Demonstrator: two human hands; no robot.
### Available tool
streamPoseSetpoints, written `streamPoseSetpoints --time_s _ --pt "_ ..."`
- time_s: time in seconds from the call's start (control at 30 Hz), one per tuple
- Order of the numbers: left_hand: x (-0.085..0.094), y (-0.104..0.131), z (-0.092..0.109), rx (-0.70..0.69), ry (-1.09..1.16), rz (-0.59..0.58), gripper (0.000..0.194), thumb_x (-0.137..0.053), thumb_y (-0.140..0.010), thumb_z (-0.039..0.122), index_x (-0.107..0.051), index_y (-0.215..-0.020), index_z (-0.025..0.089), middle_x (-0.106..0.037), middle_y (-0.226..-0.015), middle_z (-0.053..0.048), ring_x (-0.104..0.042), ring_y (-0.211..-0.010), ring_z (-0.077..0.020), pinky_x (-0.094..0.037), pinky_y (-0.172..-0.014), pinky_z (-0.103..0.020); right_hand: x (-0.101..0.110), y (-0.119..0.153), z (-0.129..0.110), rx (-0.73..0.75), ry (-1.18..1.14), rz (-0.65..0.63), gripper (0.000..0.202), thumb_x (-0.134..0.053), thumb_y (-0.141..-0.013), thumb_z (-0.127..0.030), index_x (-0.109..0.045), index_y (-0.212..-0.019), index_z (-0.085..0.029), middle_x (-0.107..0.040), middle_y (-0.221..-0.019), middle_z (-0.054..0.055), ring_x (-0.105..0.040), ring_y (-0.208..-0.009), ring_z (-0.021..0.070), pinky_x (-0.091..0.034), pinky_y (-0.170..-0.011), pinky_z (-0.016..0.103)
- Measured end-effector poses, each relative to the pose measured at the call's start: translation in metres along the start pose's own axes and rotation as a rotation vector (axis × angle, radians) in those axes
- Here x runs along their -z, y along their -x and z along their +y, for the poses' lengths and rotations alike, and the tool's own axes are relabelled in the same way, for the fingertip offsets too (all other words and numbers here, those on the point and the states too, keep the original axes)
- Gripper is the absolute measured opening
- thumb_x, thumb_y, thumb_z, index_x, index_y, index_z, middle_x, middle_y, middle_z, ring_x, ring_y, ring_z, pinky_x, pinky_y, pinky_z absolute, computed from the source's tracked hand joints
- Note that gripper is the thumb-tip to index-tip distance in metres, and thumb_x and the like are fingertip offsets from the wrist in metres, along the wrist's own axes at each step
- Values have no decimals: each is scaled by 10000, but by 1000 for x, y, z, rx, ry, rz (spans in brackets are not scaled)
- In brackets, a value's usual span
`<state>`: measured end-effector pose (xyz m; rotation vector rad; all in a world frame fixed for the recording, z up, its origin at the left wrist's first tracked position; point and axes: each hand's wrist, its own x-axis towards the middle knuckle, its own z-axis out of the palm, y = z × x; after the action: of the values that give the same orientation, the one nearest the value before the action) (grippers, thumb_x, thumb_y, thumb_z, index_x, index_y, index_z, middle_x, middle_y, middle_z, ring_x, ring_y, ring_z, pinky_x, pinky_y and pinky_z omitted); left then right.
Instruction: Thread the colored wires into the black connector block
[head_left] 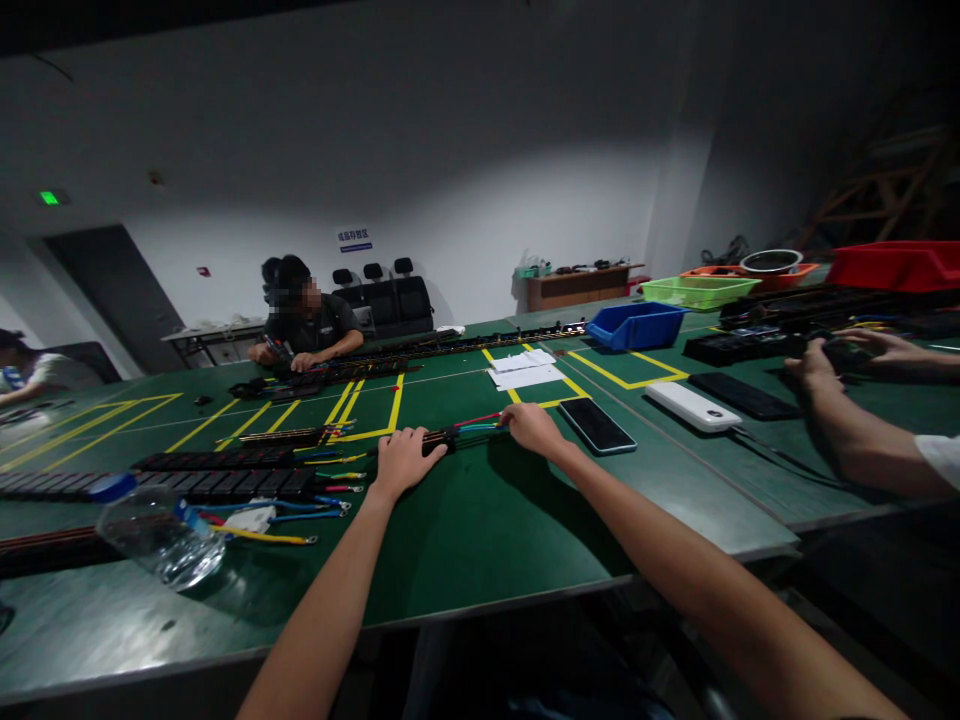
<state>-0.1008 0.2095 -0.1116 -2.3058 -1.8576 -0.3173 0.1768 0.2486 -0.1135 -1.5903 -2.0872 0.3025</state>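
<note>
My left hand (405, 460) is closed round the black end of a cable assembly (439, 437) above the green table (450, 560). Red, blue and green wires (476, 426) run from that end toward the right. My right hand (531, 428) pinches the wires at their tips, with thumb and forefinger together. To the left of my left hand lie long black strips (247, 485) with coloured wires and metal lugs at their ends. Just beyond my right hand rest white papers (526, 370), and a phone (598, 425) lies to its right.
A clear bottle (161, 535) lies at the near left. A white power bank (691, 407) with a cable and a blue bin (636, 325) are on the right. Another person's hands (832, 365) work at far right; a person (311, 320) sits across the table.
</note>
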Motion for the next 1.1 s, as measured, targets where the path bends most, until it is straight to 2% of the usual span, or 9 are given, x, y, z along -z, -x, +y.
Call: streamPoseSetpoints --time_s 0.13,0.2,0.27,0.47,0.53,0.63,0.87,0.97,1.1 --pt "-1 0 0 3 1 6 636 -360 -964 716 -651 -1212 207 -699 -1172 -122 -622 -1088 -301 -422 -943 -448 6 2 -5 5 -34 193 372 -430 -951 -96 -788 -1002 -177 -765 -1063 88 -662 -1011 186 -455 -845 239" --pt "-1 0 0 5 3 6 633 -361 -965 716 -648 -1218 211 -699 -1178 -123 -621 -1091 -299 -420 -946 -447 7 2 -6 32 -25 227 372 -428 -950 -94 -789 -992 -176 -767 -1053 83 -652 -1033 189 -453 -866 242" --pt "-1 0 0 6 2 3 633 -359 -965 717 -648 -1219 214 -699 -1182 -125 -620 -1092 -298 -421 -943 -443 7 1 -6 34 -16 200 382 -429 -944 -85 -794 -1006 -179 -770 -1060 77 -655 -1039 186 -454 -882 240" --pt "-1 0 -1 4 -7 -1 632 -354 -968 711 -652 -1210 210 -700 -1173 -123 -619 -1083 -300 -424 -936 -451 -1 -1 0 -9 28 -54 390 -472 -907 -56 -801 -1066 -193 -781 -1052 84 -701 -955 193 -471 -817 242" --pt "-1 0 -1 7 -12 4 620 -364 -967 705 -652 -1205 211 -700 -1170 -123 -619 -1081 -301 -422 -935 -453 -2 0 0 -5 46 -87 380 -486 -904 -53 -799 -1066 -192 -779 -1048 89 -702 -954 192 -470 -815 241" --pt "-2 0 0 11 -17 7 611 -374 -965 703 -653 -1202 214 -700 -1171 -124 -619 -1087 -307 -419 -931 -453 -1 0 -1 -10 35 -37 378 -471 -914 -53 -800 -1042 -187 -776 -1058 92 -699 -955 190 -468 -821 242" --pt "-1 1 0 11 -15 9 629 -361 -962 711 -651 -1213 213 -697 -1172 -123 -614 -1101 -316 -416 -931 -451 5 0 -5 3 -48 205 374 -438 -938 -79 -796 -972 -181 -773 -1038 74 -680 -984 173 -458 -855 231" --pt "-1 0 0 10 -1 -5 632 -355 -962 715 -649 -1212 214 -695 -1180 -122 -614 -1097 -306 -413 -946 -446 5 0 -4 -6 -51 184 387 -434 -937 -81 -805 -976 -184 -776 -1041 75 -686 -972 173 -461 -860 233" --pt "0 0 0 10 5 -14 632 -349 -965 716 -645 -1215 217 -697 -1187 -124 -617 -1090 -291 -412 -957 -437 3 0 -2 -21 3 39 373 -473 -913 -78 -816 -996 -198 -784 -1027 79 -702 -946 190 -474 -847 244"
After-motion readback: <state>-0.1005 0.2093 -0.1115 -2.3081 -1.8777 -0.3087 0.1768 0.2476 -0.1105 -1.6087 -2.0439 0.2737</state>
